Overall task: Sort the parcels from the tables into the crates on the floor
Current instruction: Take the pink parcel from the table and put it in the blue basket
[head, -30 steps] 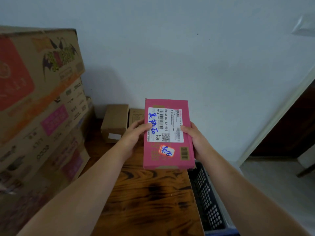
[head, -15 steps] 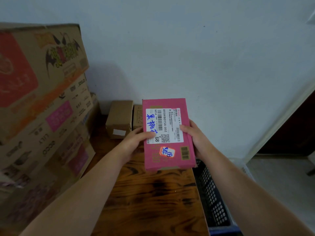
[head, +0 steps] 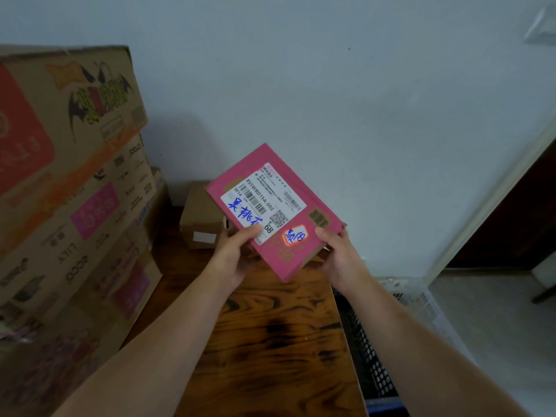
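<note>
Both forearms stretch out over the wooden table [head: 270,341], and the 2 hands hold a flat pink parcel [head: 272,206] aloft, tilted, label up. The left hand [head: 231,260] pinches its lower edge, thumb on the label. The right hand [head: 340,257] grips the near corner. A dark mesh crate [head: 371,359] sits just beside the table.
</note>
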A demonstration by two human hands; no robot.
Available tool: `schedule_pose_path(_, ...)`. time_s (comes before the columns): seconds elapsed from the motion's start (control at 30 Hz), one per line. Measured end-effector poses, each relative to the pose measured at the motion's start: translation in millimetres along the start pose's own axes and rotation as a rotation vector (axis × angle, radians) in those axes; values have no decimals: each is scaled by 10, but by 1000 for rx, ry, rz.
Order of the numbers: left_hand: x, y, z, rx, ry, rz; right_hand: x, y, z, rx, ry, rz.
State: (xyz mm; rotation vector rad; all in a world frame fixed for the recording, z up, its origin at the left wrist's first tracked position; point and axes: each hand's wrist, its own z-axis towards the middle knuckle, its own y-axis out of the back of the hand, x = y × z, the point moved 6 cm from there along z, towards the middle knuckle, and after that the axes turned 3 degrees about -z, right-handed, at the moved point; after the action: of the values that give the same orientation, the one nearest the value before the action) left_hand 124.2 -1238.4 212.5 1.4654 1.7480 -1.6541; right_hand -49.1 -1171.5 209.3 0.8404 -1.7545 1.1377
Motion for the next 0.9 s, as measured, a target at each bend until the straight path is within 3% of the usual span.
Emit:
schedule_pose_path(0.2, -260, 232, 34, -112, -104, -14, -4, 176, -53, 9, 27, -104)
schedule_pose_path(0.33, -352, 257, 38, -48, -148, 155, -64, 349, -72, -20, 13, -100)
schedule_pose_path(0.6, 61, 159, 136, 101, 5, 343, -146, 702, -280, -246, 75, 83)
schedule_pose_path(0.9, 794, -173, 238, 180, 200, 374, -478, 1315, -961, -541, 65, 143)
